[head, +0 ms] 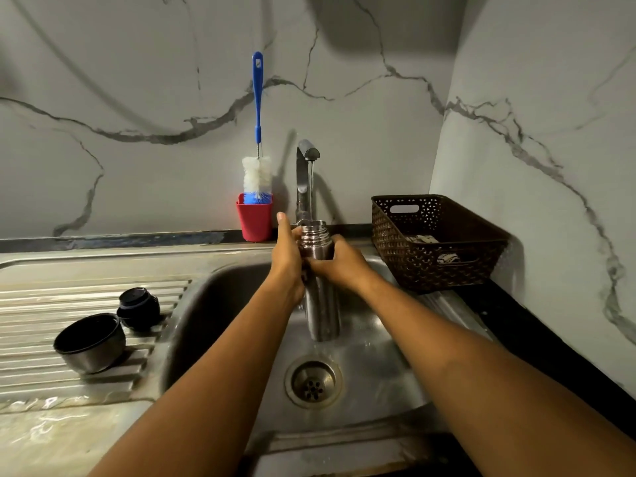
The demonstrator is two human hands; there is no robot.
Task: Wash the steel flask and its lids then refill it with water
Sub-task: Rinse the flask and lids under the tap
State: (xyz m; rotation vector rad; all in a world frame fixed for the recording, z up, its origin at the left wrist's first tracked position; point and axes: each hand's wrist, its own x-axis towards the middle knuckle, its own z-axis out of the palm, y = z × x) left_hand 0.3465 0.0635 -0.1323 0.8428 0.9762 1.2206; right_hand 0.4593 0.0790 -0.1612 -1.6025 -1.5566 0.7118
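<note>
Holds flask (pixel 321 304) upright under running tap (pixel 306 156), over sink (pixel 395 373), with right hand (pixel 340 263) curled round its body and left hand (pixel 287 253) clasping its neck, thumb raised; risks dropping it, wet steel being slippery, or overfilling and spilling.

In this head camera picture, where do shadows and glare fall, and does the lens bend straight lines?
Head view: the tap and basket throw shadows on the marble wall; a big shadow darkens the top centre; glare lies on the wet draining board; the wall corner bows from wide-angle distortion.
</note>
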